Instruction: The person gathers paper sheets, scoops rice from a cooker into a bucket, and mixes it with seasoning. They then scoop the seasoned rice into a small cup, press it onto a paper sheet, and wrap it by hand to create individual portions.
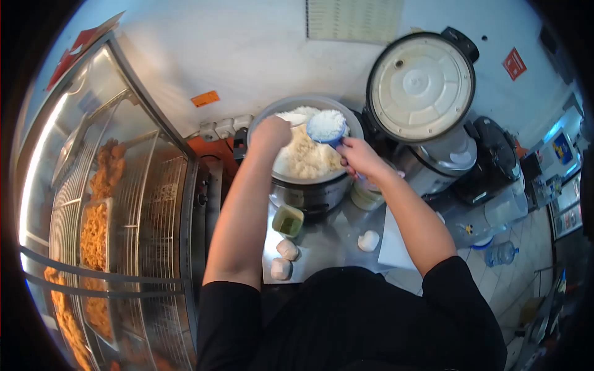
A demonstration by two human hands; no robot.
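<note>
A large rice cooker (309, 191) stands open against the wall, full of white rice (309, 151) with a yellowish patch in the middle. My left hand (272, 135) is closed over its left side, gripping a white rice paddle (293, 119) whose blade lies near the rice. In my right hand (362, 159) is the handle of a blue cup (337, 140), heaped with white rice and held above the cooker. Below the cooker are a square green container (288, 221) and two round wrapped bundles (281, 269). A crumpled white ball (369, 241) lies further right.
The cooker's raised lid (421, 86) leans right, beside another steel cooker (442, 157) and a black one (495, 161). At left a glass display case (179, 204) holds trays of fried food (96, 235). A tub (366, 196) sits beside my right forearm.
</note>
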